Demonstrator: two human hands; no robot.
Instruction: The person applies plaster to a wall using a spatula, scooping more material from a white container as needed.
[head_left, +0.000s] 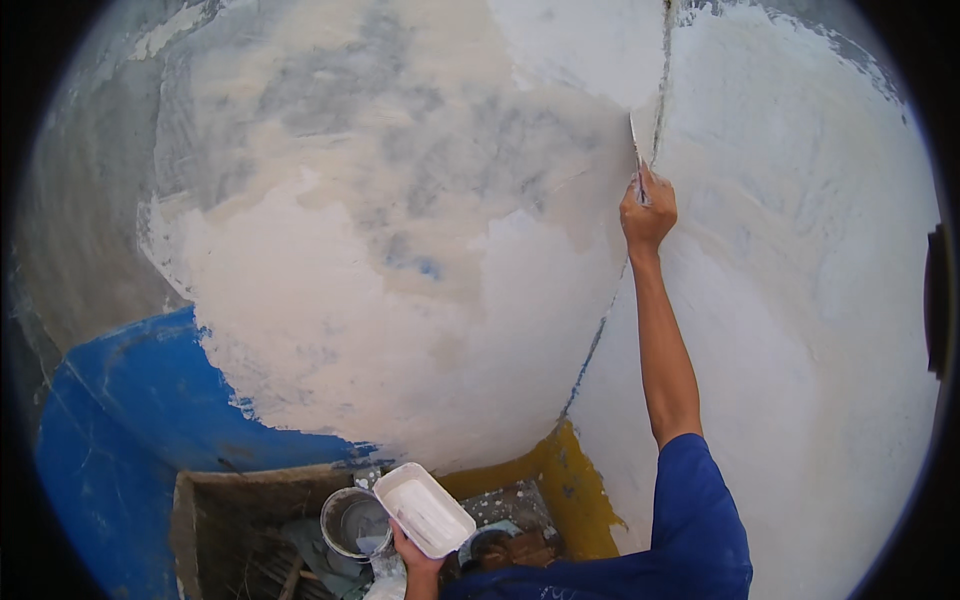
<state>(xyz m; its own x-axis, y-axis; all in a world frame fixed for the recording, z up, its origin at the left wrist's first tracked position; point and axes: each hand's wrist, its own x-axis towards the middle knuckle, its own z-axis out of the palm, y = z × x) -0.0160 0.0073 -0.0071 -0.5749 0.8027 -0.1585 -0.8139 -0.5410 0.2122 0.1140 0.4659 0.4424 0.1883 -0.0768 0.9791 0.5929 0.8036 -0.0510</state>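
Observation:
My right hand (648, 212) is raised at arm's length, its fingers closed round the handle of a putty knife (635, 142). The thin blade stands nearly edge-on against the wall, close to the dark corner line. Low in the view, my left hand (416, 553) grips the side of a white rectangular tub (425, 510). Whitish paste coats the inside of that tub. In front of me the wall (330, 290) carries patchy white and cream filler, with grey and blue spots showing through.
Left of the tub stands a round bucket (356, 523) with grey contents. Beside it, a rough-edged trough (230, 490) holds sticks and cloth. Blue paint (150, 400) covers the lower left wall; yellow paint (575, 490) marks the lower corner. At right is another whitened wall (800, 300).

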